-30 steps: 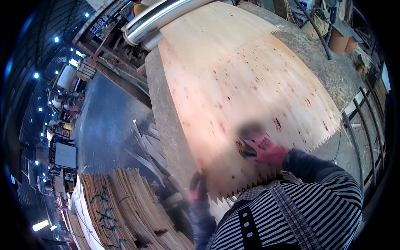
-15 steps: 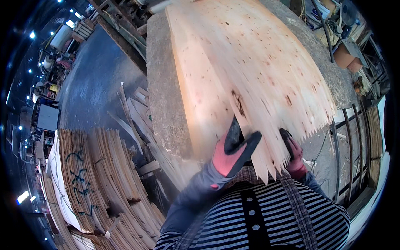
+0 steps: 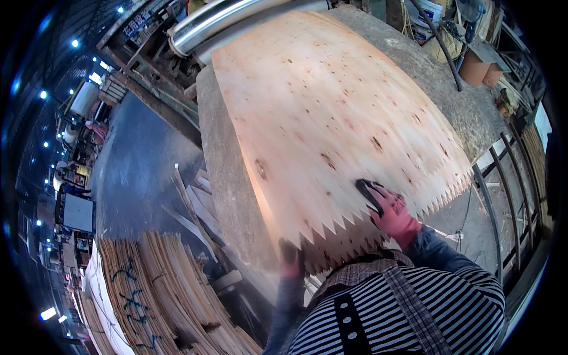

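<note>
- Top wood sheet (image 3: pixel 307 136) spread on grey table (image 3: pixel 219 154).
- Sheet's jagged edge touched by right hand (image 3: pixel 391 213); grip cannot be told.
- Left hand (image 3: pixel 290 260) blurred at near-left corner; grip cannot be told.

Head-worn fisheye, looking down and forward over wearer's striped chest (image 3: pixel 384 307), wood sheet (image 3: pixel 313 112) near below

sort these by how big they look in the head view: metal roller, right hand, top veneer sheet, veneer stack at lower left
1. Top veneer sheet
2. Veneer stack, cut off by the picture's lower edge
3. Metal roller
4. Right hand
</note>
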